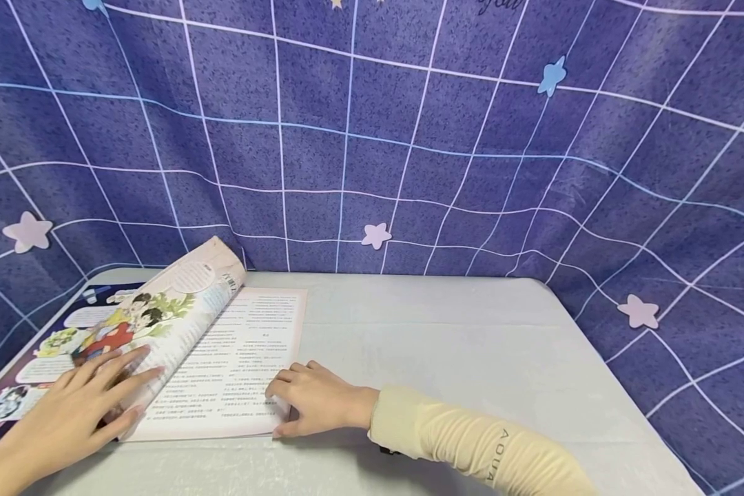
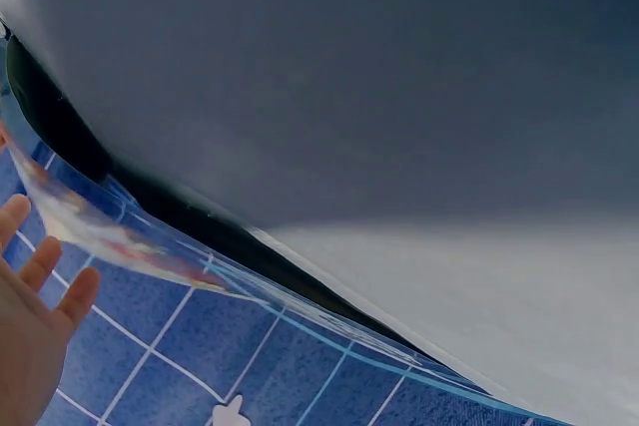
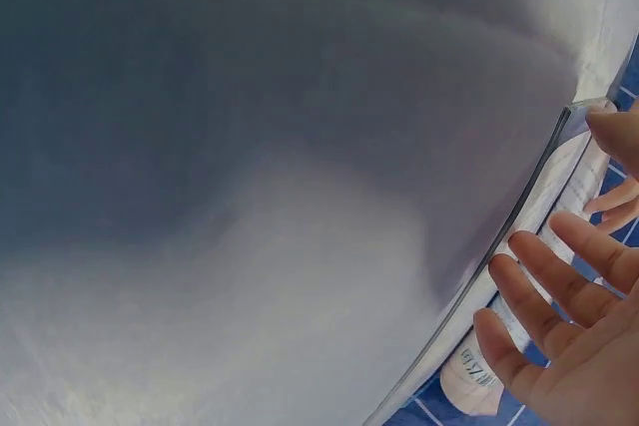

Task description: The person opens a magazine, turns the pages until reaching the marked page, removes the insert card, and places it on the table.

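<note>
An open magazine lies on the left part of the table, its right-hand page covered in small printed text. A curled page with a colour drawing of two figures and green leaves arches over the left side. My left hand rests on that curled page near its lower end, fingers spread and fairly straight. At the lower right corner of the text page, my right hand has its fingers over the page edge and its thumb by the corner. The right wrist view shows the right hand's fingers loosely bent and apart.
A pale cloth covers the table. Behind it hangs a purple-blue curtain with grid lines and stars, falling along the back and both sides. A cream sleeve covers the right forearm. A dark-bordered page shows at far left.
</note>
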Demonstrator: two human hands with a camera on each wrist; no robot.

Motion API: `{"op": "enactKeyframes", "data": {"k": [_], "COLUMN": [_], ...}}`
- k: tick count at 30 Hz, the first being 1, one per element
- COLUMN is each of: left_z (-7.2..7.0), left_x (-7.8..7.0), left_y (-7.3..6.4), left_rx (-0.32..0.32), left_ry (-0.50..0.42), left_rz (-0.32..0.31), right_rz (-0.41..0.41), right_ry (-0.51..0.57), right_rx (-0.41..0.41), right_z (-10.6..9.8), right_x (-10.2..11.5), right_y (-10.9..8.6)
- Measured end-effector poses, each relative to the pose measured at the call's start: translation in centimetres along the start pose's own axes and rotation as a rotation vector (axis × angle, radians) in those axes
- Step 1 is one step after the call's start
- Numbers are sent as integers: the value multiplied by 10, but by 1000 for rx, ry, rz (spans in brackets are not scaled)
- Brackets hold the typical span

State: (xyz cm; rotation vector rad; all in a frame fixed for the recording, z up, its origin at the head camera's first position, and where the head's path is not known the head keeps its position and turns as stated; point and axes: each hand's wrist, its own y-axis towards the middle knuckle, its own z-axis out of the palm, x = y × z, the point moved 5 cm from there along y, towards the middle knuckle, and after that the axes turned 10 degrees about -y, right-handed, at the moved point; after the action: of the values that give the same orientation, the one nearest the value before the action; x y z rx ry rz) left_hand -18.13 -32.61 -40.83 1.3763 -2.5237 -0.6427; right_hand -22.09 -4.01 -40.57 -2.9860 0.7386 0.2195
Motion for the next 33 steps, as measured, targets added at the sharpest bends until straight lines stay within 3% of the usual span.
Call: {"op": "enactKeyframes", "data": {"k": [9,33], "left_z": [-2,-2], "left_x": [1,1], "left_y": [0,-2], "left_rx": [-18,-63], "left_ry": [-2,-2], "left_rz": [-13,97], "right_rz": [-18,-70], "right_ry": [20,35], "right_rx": [-37,-84], "right_z": [-3,-7], "right_x": [-1,-2], "right_y": [-1,0]}}
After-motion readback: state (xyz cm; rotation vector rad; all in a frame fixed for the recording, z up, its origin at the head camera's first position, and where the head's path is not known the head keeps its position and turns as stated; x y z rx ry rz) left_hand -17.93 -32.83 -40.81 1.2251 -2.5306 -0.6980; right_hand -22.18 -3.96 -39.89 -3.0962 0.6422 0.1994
